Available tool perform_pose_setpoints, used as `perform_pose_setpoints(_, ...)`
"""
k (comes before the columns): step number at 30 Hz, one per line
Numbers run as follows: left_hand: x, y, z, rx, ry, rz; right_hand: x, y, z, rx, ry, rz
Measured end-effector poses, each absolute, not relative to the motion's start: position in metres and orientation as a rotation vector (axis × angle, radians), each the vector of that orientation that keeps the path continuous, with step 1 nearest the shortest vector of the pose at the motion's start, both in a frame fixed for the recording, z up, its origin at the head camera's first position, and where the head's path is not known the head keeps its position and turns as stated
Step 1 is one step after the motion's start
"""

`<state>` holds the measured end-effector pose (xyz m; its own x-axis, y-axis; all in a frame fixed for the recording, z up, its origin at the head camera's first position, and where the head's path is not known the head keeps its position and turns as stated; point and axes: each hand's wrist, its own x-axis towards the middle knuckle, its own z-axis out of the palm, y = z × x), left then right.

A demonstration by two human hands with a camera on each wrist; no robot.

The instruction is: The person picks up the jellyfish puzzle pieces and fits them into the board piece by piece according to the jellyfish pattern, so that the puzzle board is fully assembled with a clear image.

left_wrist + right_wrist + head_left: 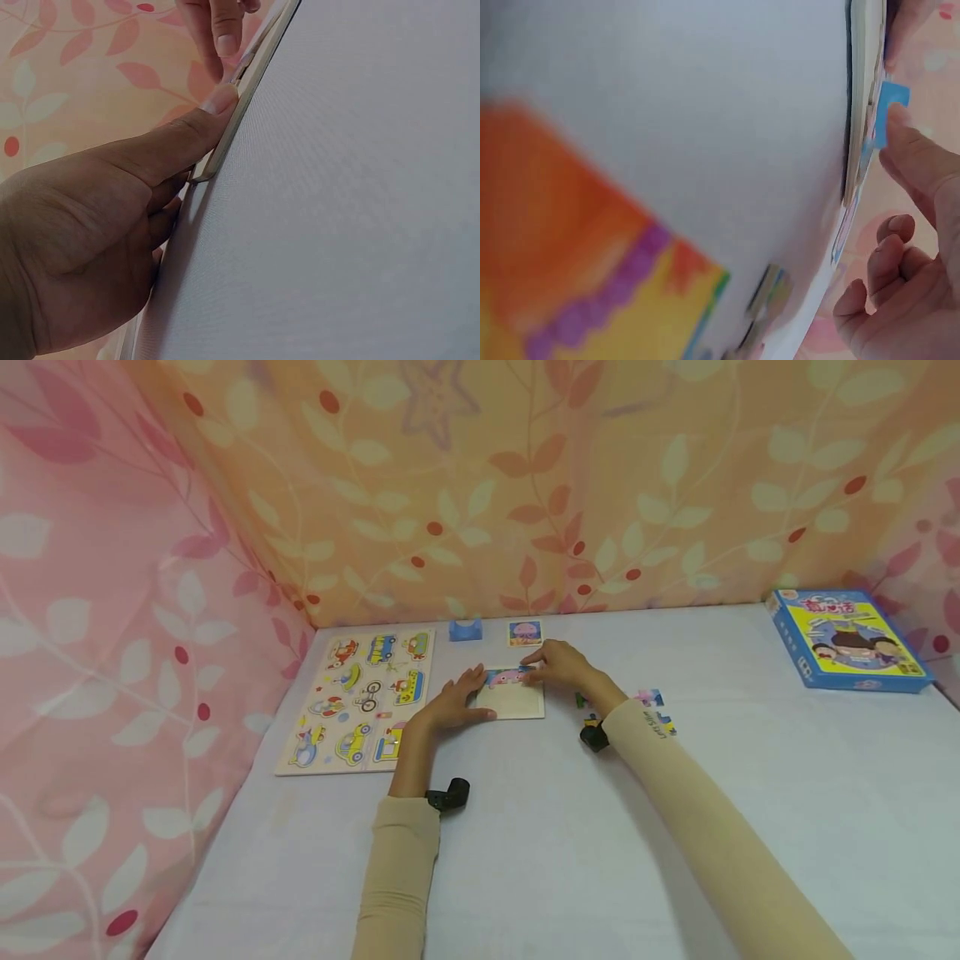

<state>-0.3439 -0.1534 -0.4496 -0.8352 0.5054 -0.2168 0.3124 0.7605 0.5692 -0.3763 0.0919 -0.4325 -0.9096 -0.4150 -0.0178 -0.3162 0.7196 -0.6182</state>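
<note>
A small puzzle tray (512, 703) lies on the table, bare and pale on its near part, with printed pieces showing a pink character (507, 677) along its far side. My left hand (452, 703) holds the tray's left side, thumb (219, 99) on its near edge and fingers at its far left. At the tray's far right corner my right hand (566, 667) pinches a small bluish puzzle piece, mostly hidden by the fingertips. Its other fingers curl loosely in the right wrist view. Loose puzzle pieces (649, 697) lie partly hidden beneath the right forearm.
A wooden picture board of vehicles (352, 702) lies left of the left hand. Behind the tray are a blue stand-like block (466, 630) and a small picture card (524, 633). A blue and yellow box (851, 639) rests at the far right. Patterned curtains border the table.
</note>
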Motion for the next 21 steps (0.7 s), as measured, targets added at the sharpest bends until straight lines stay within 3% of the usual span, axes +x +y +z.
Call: perform_pose_setpoints(21, -0.3445, -0.1530, -0.4502, 0.609, 2.604, 0.743, -0.3797, 0.0885, -0.4332, -0.478, 2.712, -0.840)
